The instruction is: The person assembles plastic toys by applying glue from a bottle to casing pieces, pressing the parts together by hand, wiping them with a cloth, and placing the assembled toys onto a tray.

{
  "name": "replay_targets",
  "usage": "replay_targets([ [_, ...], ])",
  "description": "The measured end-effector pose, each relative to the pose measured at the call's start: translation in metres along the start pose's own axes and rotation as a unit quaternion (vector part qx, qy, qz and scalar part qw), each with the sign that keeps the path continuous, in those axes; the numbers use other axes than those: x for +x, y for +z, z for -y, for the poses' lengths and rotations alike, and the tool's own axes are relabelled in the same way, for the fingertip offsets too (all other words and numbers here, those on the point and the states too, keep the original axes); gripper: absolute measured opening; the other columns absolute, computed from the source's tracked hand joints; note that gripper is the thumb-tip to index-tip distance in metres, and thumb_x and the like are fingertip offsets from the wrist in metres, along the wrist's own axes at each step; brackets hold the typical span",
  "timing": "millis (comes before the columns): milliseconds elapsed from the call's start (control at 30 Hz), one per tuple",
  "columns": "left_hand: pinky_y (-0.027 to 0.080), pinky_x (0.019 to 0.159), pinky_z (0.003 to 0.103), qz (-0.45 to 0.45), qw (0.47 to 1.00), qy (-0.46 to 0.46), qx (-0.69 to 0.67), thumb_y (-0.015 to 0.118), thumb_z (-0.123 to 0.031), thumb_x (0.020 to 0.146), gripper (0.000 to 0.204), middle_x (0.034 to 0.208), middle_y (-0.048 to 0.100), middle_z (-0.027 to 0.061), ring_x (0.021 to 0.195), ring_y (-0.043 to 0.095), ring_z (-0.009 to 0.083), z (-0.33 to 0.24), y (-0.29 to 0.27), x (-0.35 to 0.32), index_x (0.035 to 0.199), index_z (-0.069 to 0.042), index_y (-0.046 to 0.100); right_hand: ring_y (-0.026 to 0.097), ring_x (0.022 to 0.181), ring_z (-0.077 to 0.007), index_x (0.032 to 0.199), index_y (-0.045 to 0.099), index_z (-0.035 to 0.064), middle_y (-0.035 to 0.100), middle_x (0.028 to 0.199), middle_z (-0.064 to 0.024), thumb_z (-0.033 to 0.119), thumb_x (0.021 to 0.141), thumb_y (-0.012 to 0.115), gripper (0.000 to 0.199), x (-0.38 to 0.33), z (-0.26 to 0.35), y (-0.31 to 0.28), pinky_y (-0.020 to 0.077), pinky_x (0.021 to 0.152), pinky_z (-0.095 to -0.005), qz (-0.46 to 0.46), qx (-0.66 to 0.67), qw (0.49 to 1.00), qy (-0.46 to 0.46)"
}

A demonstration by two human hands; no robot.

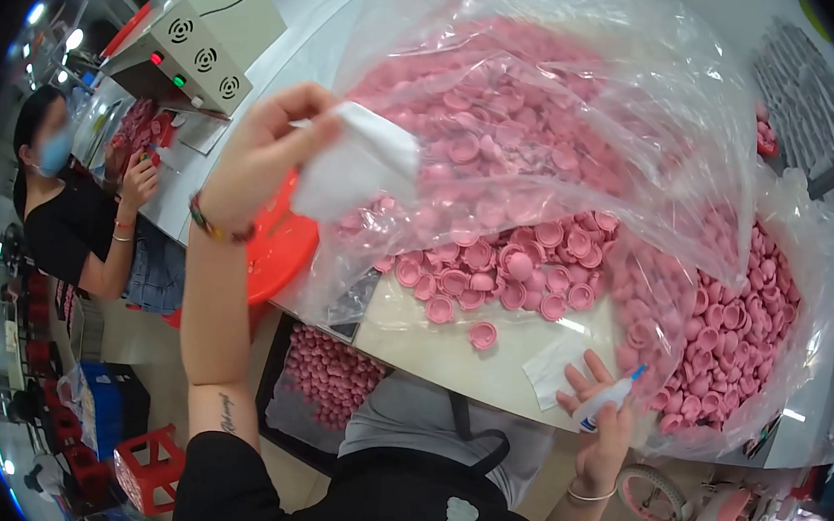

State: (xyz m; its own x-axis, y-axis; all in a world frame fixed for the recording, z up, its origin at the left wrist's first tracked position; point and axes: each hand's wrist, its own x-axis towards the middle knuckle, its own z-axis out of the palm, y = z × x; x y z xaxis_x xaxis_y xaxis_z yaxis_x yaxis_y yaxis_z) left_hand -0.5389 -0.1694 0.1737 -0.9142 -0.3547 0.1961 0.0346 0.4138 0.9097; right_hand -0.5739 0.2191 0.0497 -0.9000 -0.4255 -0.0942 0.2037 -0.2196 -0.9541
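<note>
While your left hand (260, 152) was raised above the left end of the table (448, 358), its fingers were pinched shut on a white slip of paper (356, 168), held up against the big clear plastic bag (548, 123) of pink rubber caps (509, 120). Your right hand (604, 416) sat at the near edge of the table, fingers curled around a small white bottle with a blue tip (609, 396), with another white paper slip (556, 367) lying flat just beside it. A loose spill of caps (506, 268) lay on the table under the bag's mouth, one stray cap (482, 335) apart from the rest nearer you, and a second bag of caps (729, 328) slumped at the right end. By my reading you were at the labelling step, with the slip in one hand and what looked like glue in the other. Next you would have needed to bring bottle and slip together, steadying the bag so the caps did not spill further. A co-worker (74, 211) sat at the far left, and a red stool (280, 244) stood below your raised arm.
</note>
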Motion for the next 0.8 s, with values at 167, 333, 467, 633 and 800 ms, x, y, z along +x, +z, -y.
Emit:
replay_targets([
  [167,0.031,0.053,0.013,0.010,1.000,0.013,-0.014,0.054,-0.014,0.085,0.012,0.074,0.049,-0.0066,0.063,0.040,-0.0021,0.009,-0.019,0.027,0.084,-0.002,0.052,0.054,0.100,-0.0341,0.101,0.045,-0.0064,0.040,0.122,-0.0271,0.039,0.085,0.048,0.049,-0.006,0.010,-0.001,0.0489,0.076,-0.0375,-0.058,-0.001,0.998,-0.024],
  [333,0.030,0.053,0.013,0.136,0.990,0.022,-0.028,0.056,-0.015,0.084,0.014,0.075,0.048,-0.0064,0.063,0.040,-0.0025,-0.002,0.011,0.057,0.083,-0.002,0.051,0.056,0.096,-0.0344,0.098,0.046,-0.0056,0.043,0.118,-0.0270,0.039,0.085,0.049,0.047,-0.010,0.017,0.008,0.0489,0.076,-0.0371,-0.057,-0.002,0.997,-0.046],
  [467,0.035,0.054,0.016,0.126,0.989,0.072,0.034,0.058,-0.017,0.082,0.016,0.072,0.051,-0.0051,0.063,0.044,0.0006,0.012,0.034,0.101,0.082,-0.002,0.054,0.057,0.093,-0.0336,0.096,0.047,-0.0046,0.047,0.113,-0.0262,0.036,0.087,0.047,0.042,-0.013,0.016,0.013,0.0488,0.076,-0.0367,-0.028,-0.022,0.997,-0.067],
  [633,0.040,0.059,0.020,0.073,0.954,0.065,0.283,0.060,-0.016,0.079,0.016,0.074,0.054,-0.0033,0.068,0.047,0.0038,0.049,0.048,0.138,0.088,-0.003,0.058,0.058,0.093,-0.0306,0.097,0.048,-0.0047,0.050,0.110,-0.0253,0.030,0.088,0.046,0.036,-0.023,0.021,0.006,0.0476,0.077,-0.0355,-0.035,-0.037,0.996,-0.076],
  [800,0.043,0.057,0.024,-0.064,0.958,0.153,0.236,0.063,-0.016,0.075,0.017,0.070,0.058,0.0018,0.065,0.054,0.0087,0.030,0.038,0.115,0.087,-0.005,0.061,0.060,0.082,-0.0238,0.097,0.049,-0.0043,0.055,0.102,-0.0217,0.027,0.088,0.047,0.033,-0.035,0.018,-0.001,0.0476,0.070,-0.0298,-0.050,-0.013,0.996,-0.075],
])
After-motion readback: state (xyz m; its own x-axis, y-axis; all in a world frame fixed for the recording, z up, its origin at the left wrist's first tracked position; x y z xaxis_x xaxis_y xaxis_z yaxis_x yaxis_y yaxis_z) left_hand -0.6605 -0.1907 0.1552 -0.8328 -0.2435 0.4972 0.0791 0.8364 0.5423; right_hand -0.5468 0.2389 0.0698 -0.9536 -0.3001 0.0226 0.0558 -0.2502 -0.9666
